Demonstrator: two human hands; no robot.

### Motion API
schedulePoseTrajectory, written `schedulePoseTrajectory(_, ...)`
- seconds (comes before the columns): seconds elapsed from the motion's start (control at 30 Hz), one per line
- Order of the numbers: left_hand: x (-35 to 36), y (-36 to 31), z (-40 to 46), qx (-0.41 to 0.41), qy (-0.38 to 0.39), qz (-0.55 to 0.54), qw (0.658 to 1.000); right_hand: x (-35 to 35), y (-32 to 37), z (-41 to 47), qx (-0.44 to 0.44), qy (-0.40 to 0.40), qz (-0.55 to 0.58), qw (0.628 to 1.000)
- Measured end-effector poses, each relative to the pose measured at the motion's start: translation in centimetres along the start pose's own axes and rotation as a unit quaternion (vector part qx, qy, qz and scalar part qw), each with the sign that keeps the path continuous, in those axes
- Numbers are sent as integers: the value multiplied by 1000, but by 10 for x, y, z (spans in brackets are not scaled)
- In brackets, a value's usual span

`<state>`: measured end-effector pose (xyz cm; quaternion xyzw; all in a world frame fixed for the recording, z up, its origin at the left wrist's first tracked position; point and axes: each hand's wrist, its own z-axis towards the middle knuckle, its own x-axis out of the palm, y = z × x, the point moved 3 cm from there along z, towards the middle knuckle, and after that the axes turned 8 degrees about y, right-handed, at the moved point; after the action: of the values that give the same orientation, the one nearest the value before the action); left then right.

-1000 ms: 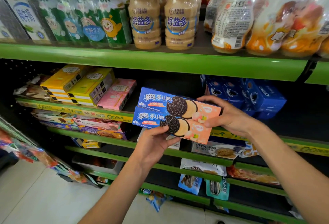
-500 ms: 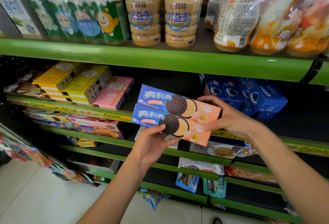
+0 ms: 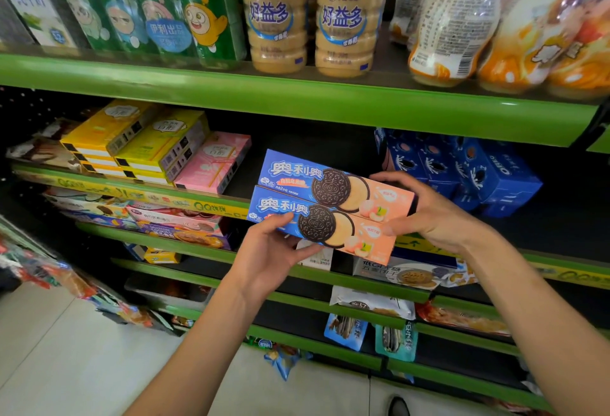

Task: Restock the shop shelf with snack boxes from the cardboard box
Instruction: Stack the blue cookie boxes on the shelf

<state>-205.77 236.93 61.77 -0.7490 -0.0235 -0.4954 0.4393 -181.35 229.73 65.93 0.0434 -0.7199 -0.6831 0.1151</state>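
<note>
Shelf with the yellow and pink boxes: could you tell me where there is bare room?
Bare dark shelf shows between the flat pink carton and the stacked blue cookie boxes, behind the two peach-and-blue cookie boxes held by both hands. Left of the pink carton, yellow cartons crowd it.

- Green-edged shelving tiers (image 3: 297, 98) span twelve to five o'clock, backed by dark perforated panel (image 3: 29, 108).
- Pale tiled floor (image 3: 66, 359) at seven o'clock.
- Even, bright lighting.
</note>
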Motion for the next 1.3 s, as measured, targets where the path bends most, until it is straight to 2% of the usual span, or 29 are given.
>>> schedulePoseTrajectory(0.1,-13,-17,-3,41,-65,51,996,0,0,0,-3,-8,3,1000)
schedulePoseTrajectory(0.17,-23,-32,-7,70,-80,59,993,-1,0,-1,-6,-5,5,1000)
schedulePoseTrajectory(0.33,-32,-64,-12,84,-71,151,982,-4,-2,-1,-6,7,7,1000)
schedulePoseTrajectory(0.6,-2,-69,2,65,-79,344,933,-7,-3,-1,-3,11,9,1000)
schedulePoseTrajectory(0.9,7,-69,11,26,-103,355,929,-9,-5,2,-6,0,18,1000)
schedulePoseTrajectory(1.3,0,-64,15,31,-122,367,922,-13,-8,4,-7,2,19,1000)
